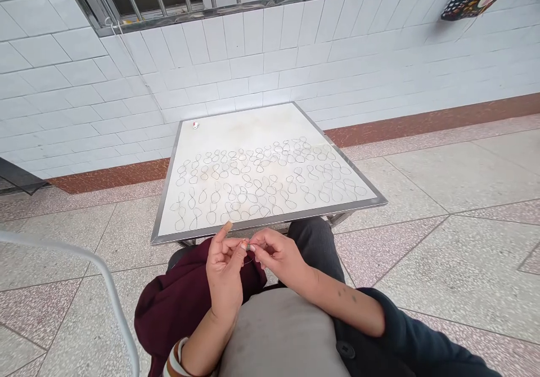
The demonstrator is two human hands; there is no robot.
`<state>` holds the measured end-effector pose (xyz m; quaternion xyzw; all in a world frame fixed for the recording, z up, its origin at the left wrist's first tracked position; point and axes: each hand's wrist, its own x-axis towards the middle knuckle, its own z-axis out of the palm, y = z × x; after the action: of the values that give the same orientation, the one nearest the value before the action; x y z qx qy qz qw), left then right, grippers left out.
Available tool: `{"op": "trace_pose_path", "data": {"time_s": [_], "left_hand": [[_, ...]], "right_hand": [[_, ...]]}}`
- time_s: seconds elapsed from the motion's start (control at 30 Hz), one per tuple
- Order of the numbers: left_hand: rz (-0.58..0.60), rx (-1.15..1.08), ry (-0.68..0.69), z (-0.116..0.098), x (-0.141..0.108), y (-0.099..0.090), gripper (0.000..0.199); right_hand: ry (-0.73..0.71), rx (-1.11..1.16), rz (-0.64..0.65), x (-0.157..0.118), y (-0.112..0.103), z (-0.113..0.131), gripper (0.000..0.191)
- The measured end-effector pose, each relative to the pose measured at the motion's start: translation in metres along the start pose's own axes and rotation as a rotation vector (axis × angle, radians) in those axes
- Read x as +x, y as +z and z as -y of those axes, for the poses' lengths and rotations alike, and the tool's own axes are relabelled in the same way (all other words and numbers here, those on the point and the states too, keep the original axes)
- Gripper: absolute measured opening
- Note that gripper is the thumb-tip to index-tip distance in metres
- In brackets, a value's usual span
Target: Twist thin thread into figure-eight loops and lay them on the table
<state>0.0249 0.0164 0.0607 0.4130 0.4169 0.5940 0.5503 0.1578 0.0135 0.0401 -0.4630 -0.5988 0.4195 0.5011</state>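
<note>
In the head view, both hands meet low in the middle of the picture, above the person's lap and just in front of the near edge of a square white-topped table with a grey metal rim [270, 218]. The left hand [225, 261] is raised with its palm turned towards the camera; its thumb and the fingers beside it are pressed together on a tiny greenish bead-like piece [248, 247], while its forefinger sticks up free towards the table edge. The right hand [278, 253] comes in from the other side, its fingertips [258, 247] bunched and pinching the same small piece, so the piece sits right between the two sets of fingertips, touching both. A thin dark wire loop [248, 260] hangs just below the pinch, between the two hands; it is too fine to tell how it joins the piece.

On the tabletop lie many thin dark wire figure-eight loops [261, 183], spread in loose rows across the middle and near part, well apart from the hands. A small white and red object [196, 124] lies near the far left corner of the table. A dark maroon cloth [185, 298] lies on the lap under the left forearm. A curved white metal tube [101, 275] crosses the lower left. Behind the table stands a white tiled wall [295, 56].
</note>
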Motion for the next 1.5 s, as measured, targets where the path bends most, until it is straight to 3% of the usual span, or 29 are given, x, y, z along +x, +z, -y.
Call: {"op": "trace_pose_path", "data": {"time_s": [0.2,0.53,0.8,1.0,1.1,1.23,1.5], "left_hand": [[0.027,0.068,-0.003,0.001,0.000,-0.003,0.050],[0.093,0.110,-0.022,0.002,-0.001,-0.001,0.051],[0.197,0.249,-0.042,0.000,-0.004,-0.003,0.053],[0.216,0.274,-0.097,-0.001,-0.006,-0.002,0.058],[0.212,0.247,-0.112,-0.003,-0.006,-0.002,0.059],[0.221,0.243,-0.123,-0.007,-0.007,-0.002,0.062],[0.218,0.289,-0.120,-0.008,-0.007,-0.006,0.062]], "right_hand": [[0.043,0.236,-0.113,0.003,-0.008,0.003,0.021],[0.074,0.438,-0.108,0.004,-0.005,0.005,0.023],[-0.005,0.113,0.035,0.003,-0.019,0.004,0.037],[0.002,0.066,-0.048,0.004,-0.021,0.001,0.037],[-0.108,-0.047,-0.061,0.005,-0.022,0.001,0.033],[-0.311,-0.269,0.048,0.006,-0.029,0.004,0.035],[-0.319,-0.616,0.228,0.006,-0.039,0.013,0.035]]}}
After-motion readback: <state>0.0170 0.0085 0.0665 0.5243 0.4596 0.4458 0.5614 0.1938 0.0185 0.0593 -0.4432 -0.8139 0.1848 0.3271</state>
